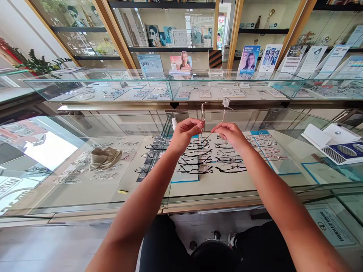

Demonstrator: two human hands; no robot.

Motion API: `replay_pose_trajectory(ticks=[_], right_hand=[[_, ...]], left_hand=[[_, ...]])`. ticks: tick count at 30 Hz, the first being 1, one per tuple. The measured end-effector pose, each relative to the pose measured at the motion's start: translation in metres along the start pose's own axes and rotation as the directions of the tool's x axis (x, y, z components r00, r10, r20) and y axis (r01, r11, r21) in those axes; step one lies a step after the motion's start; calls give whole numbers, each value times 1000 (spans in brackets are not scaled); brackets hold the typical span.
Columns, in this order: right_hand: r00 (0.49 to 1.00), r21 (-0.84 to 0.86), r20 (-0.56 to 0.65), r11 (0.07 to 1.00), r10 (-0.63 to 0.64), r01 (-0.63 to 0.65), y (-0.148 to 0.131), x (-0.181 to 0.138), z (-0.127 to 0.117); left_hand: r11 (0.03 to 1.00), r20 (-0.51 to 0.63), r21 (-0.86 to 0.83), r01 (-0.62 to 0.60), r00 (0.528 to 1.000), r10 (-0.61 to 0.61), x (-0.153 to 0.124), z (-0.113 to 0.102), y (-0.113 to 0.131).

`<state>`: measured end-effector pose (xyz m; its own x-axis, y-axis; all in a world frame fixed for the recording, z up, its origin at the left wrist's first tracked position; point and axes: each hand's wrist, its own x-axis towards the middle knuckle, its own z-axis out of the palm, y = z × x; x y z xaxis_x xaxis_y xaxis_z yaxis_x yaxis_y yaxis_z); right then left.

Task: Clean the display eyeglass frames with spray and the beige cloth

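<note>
One glasses frame [224, 116] | thin, pale, reddish-tipped | left grip [186, 131], right grip [231, 134]: both pinched on it

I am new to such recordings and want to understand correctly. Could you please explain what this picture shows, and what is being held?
There is no machine here: a person's bare left hand and right hand do the work. The one picture comes from a camera on that person's head, looking forward and down, so the arms reach in from below. Both hands hold thin-framed eyeglasses over a glass counter; a small tag shows near them. Rows of other glasses show through the glass. A crumpled beige cloth lies to the left, a white box to the right.
</note>
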<state>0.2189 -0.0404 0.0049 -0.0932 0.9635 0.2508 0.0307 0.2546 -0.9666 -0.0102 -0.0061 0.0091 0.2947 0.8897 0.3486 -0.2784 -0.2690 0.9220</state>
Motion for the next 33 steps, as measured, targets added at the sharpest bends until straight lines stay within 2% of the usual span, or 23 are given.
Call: replay_pose_trajectory(ticks=[7, 13, 19, 23, 27, 30, 33], right_hand=[[999, 34, -48, 999, 4, -2, 2, 1, -1], [999, 113, -47, 993, -6, 11, 3, 1, -1], [992, 108, -113, 992, -54, 66, 10, 1, 7], [989, 45, -137, 997, -54, 61, 8, 0, 9], [988, -187, -146, 982, -54, 26, 2, -4, 2], [973, -371, -160, 923, -169, 100, -3, -10, -1], [937, -438, -152, 871, -316, 223, -4, -15, 3]], left_hand=[[994, -62, -102, 24, 998, -30, 3, -5, -2], [967, -144, -255, -16, 989, -22, 9, -11, -10], [942, -183, -335, -26, 982, -38, 13, -14, -14], [960, -189, -277, -46, 982, -8, 12, -14, -12], [984, -216, -143, -104, 974, 72, 10, -11, -7], [986, -190, -4, -169, 968, 165, 8, -7, -6], [967, -113, 111, -228, 964, 240, 5, -3, -6]])
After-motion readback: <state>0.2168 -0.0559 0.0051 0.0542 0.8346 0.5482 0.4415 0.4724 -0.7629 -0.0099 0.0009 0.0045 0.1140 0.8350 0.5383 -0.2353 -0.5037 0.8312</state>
